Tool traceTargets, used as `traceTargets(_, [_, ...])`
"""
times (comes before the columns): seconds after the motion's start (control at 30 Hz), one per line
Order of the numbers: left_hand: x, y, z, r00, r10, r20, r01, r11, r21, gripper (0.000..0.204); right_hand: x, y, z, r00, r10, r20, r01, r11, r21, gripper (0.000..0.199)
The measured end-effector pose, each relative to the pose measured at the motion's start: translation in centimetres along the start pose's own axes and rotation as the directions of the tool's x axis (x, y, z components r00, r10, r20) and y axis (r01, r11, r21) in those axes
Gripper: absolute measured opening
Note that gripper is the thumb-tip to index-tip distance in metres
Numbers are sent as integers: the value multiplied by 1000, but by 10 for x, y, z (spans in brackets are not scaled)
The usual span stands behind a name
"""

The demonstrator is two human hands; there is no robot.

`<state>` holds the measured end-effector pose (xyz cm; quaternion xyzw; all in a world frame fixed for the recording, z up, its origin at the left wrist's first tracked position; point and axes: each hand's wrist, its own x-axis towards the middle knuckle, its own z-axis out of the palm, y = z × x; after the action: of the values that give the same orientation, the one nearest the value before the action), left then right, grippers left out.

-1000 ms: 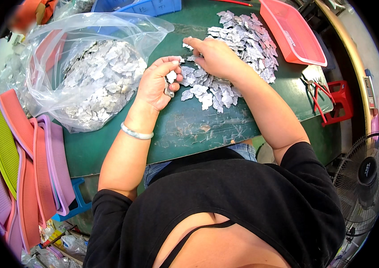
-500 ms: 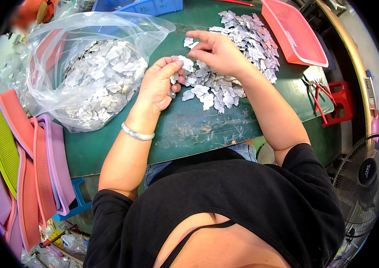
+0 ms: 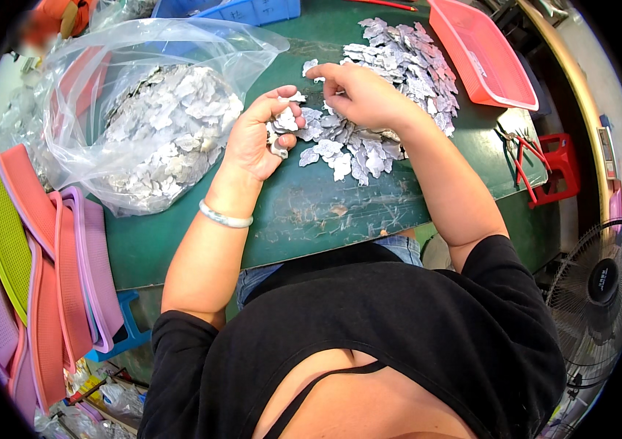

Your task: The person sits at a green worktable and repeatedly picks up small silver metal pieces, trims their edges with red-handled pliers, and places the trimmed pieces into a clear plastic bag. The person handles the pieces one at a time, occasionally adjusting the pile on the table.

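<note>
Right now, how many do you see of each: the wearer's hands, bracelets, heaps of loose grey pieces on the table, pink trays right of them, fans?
Hands (left hand, right hand): 2
Bracelet: 1
Heap: 1
Pink tray: 1
Fan: 1
Total: 6

Near, head-worn fisheye view down onto hands (image 3: 252, 143)

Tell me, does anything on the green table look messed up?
Yes. The green tabletop is scratched and scuffed below the gray flat pieces, rougher than its smooth parts. The red-handled pliers look a bit askew: a handle pokes past the right edge.
</note>
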<state>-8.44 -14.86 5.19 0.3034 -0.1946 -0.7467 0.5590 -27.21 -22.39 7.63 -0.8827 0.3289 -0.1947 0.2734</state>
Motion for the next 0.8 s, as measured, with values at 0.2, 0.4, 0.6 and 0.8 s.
traceTargets(0.2, [-1,-2,5,999,16,-28,-12,991,130,23,-7,3,-16,960,-204,191,210,978,-13,50])
traceTargets(0.4, [-10,-3,25,989,18,-146,48,897,440,16,-10,-6,-12,999,-35,25,25,949,314,42])
traceTargets(0.6, [-11,-8,23,990,10,-142,61,873,484,8,-10,-3,-16,997,-72,-6,71,959,275,47])
traceTargets(0.8, [-6,-7,14,995,-25,-98,60,927,370,5,-15,15,-23,957,-280,76,288,946,-151,53])
